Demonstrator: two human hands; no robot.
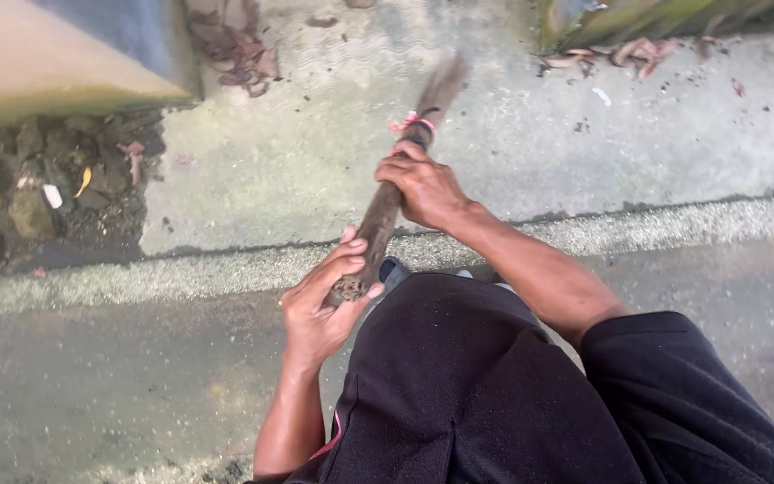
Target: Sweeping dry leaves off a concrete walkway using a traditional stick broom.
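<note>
Concrete ground (297,161), dry leaves (239,49), stones (29,211)

the person wears black clothes with a short black sleeve (665,358) on the right arm. a thin pink line (333,436) shows near the left side. both forearms are bare.

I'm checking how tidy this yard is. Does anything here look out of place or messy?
Yes. Dry leaves lie heaped against the wall corner, and more along the far edge of the concrete. Litter scraps sit among the stones on the left. Both hands grip a stick broom.
</note>
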